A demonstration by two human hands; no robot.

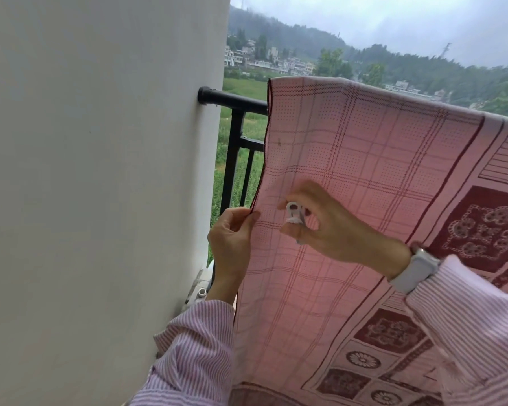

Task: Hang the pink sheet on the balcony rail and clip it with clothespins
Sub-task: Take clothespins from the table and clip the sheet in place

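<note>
head view, looking down and out over a balcony. pink sheet (pixel 364 159) draped over the black balcony rail (pixel 235 101), filling the centre and right of the frame; its top fold runs from upper centre down toward the right edge, and its left hem hangs down just right of the rail post. bare rail shows only at upper centre-left, where it meets the white wall (pixel 100 171).

left hand (pixel 232 241), lower centre-left, pinches the sheet's left hem between thumb and fingertips, well below the rail. right hand (pixel 329 227), centre of frame, lies in front of the sheet just right of the left hand, fingers curled round a white clothespin (pixel 295 212) held between thumb and fingers; whether the pin's jaws bite the cloth cannot be told. white watch (pixel 417 271) on the right wrist, striped pink sleeves (pixel 194 347) on both arms. green fields, houses and hills beyond the rail at top.
</note>
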